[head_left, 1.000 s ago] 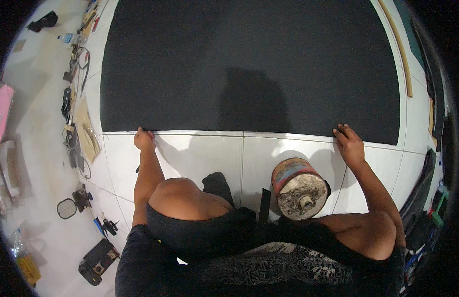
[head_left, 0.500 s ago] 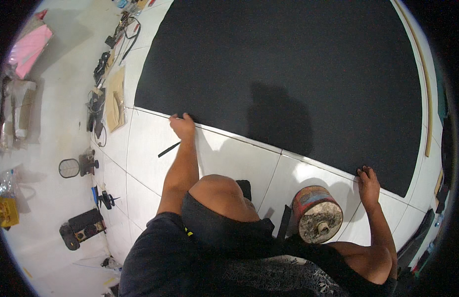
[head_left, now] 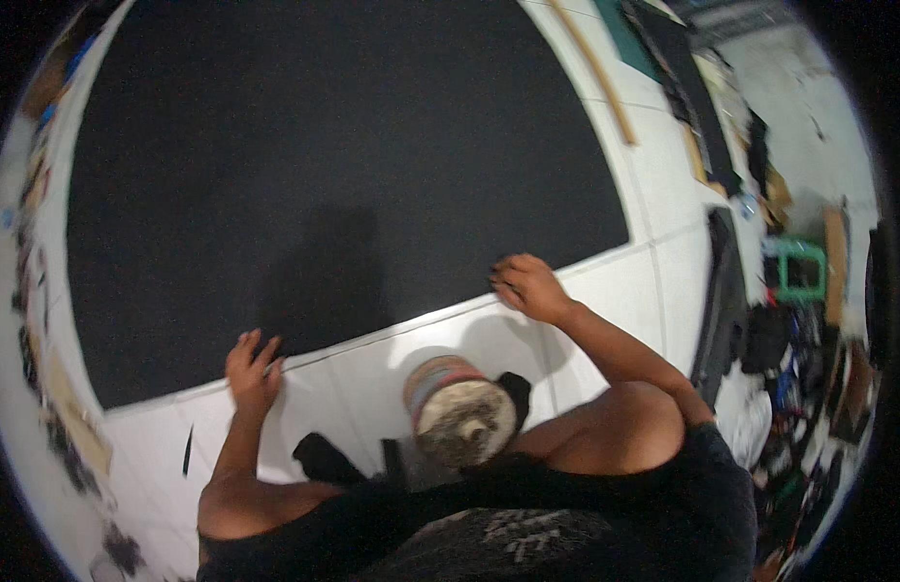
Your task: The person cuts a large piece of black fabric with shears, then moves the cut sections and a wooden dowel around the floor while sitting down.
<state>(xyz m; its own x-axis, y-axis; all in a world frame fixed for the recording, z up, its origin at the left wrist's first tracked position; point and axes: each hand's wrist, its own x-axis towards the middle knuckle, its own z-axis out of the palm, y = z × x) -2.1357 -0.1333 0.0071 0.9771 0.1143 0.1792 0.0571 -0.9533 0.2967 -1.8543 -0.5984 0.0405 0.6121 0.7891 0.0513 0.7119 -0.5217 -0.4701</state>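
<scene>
A large black sheet [head_left: 304, 116] lies flat on the white tiled floor, its near edge running across in front of me. My left hand [head_left: 252, 371] is at that edge, left of the middle, fingers apart and tips by the material. Farther right, my right hand [head_left: 529, 286] rests on the same edge near the right corner, with bent, slightly spread fingers over the black surface. Neither hand visibly grips anything. Between my arms, close to my body, stands a worn cylindrical can [head_left: 461, 412] with a dirty top and a knob at its centre.
A thin black strip [head_left: 188, 451] lies on the floor left of my left forearm. A long wooden stick [head_left: 595, 73] runs beside the sheet's right side. Farther right are a long black object [head_left: 719, 291], a green plastic stool [head_left: 801, 270] and mixed clutter. Flat brown packaging [head_left: 78, 412] lies at left.
My view has swung to the right, bringing the right-hand clutter in. The left hand has shifted rightward along the sheet's edge. The right hand stays near the right corner.
</scene>
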